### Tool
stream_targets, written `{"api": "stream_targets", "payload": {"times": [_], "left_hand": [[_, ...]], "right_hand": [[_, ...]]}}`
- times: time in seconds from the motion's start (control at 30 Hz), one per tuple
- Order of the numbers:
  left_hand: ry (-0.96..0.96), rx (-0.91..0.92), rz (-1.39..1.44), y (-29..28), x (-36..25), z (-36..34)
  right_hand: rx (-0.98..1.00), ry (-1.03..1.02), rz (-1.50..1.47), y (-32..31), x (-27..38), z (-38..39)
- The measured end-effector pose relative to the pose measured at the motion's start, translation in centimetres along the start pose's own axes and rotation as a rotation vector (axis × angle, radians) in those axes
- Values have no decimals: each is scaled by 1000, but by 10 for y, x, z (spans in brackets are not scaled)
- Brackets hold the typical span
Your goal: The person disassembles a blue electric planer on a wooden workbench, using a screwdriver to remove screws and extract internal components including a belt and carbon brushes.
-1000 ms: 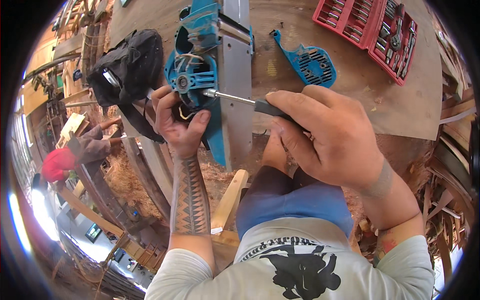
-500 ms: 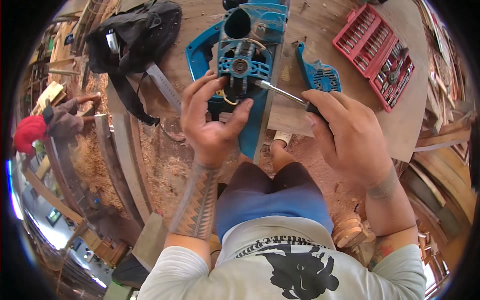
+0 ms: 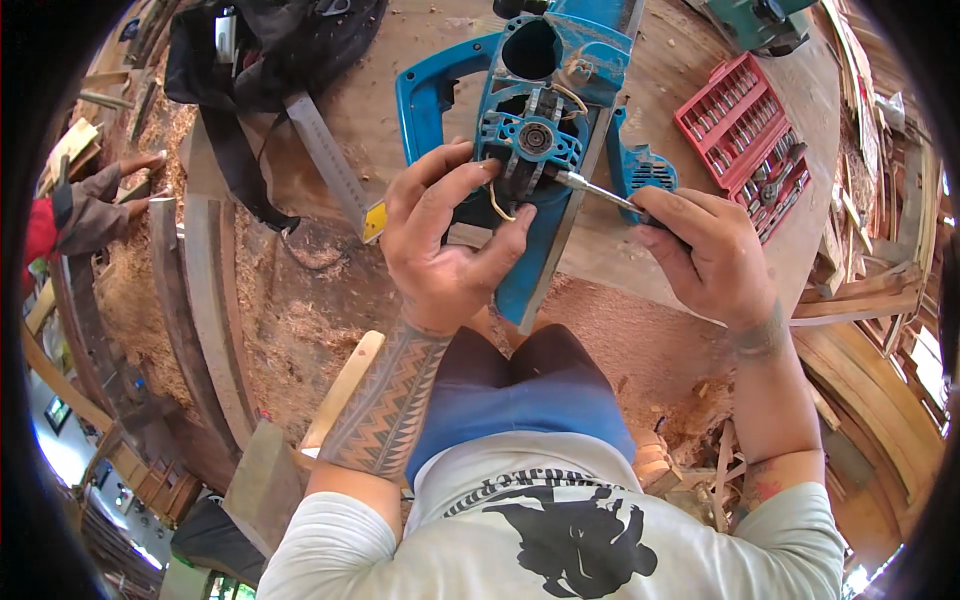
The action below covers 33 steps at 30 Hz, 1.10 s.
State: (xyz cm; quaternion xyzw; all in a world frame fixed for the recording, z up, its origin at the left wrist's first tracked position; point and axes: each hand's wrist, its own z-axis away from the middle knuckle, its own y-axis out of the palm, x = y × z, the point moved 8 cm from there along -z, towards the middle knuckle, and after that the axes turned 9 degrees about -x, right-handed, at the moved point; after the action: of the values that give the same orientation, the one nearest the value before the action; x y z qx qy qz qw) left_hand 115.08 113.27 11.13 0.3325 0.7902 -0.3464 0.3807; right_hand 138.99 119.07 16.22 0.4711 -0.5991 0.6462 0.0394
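Directly against left fingers (image 3: 450, 192): blue planer (image 3: 535, 139).

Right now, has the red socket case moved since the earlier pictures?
No: the red socket case lies beside the blue slotted cover as before; the view shifted.

Right hand (image 3: 710, 255) grips a driver (image 3: 605, 194), shaft angled into the opened blue power tool (image 3: 535, 140), tip right of the round bearing. Left hand (image 3: 440, 240) cupped at the tool's near end, beside a cream wire (image 3: 496, 203). Slotted blue cover (image 3: 646, 170) and red socket case (image 3: 733, 180) lie right; black bag (image 3: 270, 70) left.
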Motion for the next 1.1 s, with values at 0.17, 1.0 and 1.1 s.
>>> {"api": "stream_targets", "payload": {"times": [0.17, 1.0, 1.1], "left_hand": [[-5, -13, 24, -2, 1, -1], [180, 37, -104, 7, -21, -9], [218, 35, -119, 7, -21, -7]], "right_hand": [[29, 62, 89, -6, 12, -1], [-14, 54, 198, -17, 23, -1], [52, 25, 310, -31, 42, -11]]}}
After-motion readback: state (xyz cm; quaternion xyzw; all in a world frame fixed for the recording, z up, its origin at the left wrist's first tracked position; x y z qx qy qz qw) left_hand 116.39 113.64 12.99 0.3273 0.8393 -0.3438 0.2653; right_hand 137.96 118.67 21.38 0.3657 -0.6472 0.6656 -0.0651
